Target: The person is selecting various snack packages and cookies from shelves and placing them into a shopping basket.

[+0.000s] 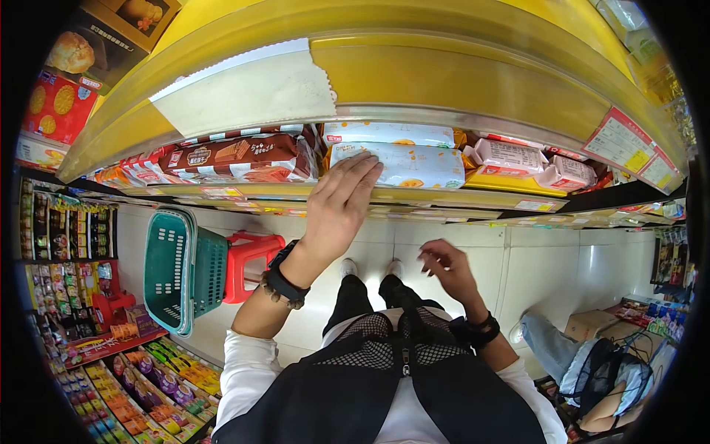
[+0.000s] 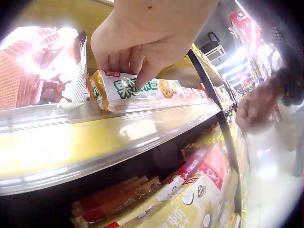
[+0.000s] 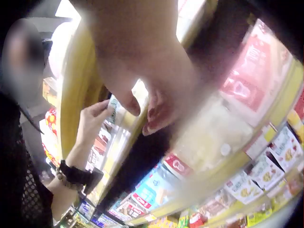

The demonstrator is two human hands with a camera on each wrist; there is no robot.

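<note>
My left hand (image 1: 336, 211) lays straight fingers on the long white plastic biscuit packet (image 1: 403, 164) on the yellow metal shelf (image 1: 429, 195), likely light, slippery, crumbly, so grasp mid-length; right hand (image 1: 447, 266) below the shelf, loose, empty.

Inside a shop. Big yellow shelf (image 1: 473, 81) up front, with price tags (image 1: 629, 144) on its edge. White shiny floor (image 1: 569, 266) of big tiles below. Green basket (image 1: 181, 270) and red stool (image 1: 248, 255) on the left. Racks (image 1: 66, 237) full of snacks beside them. Brown box (image 1: 592, 323) down on the right. Bright light all over.
</note>
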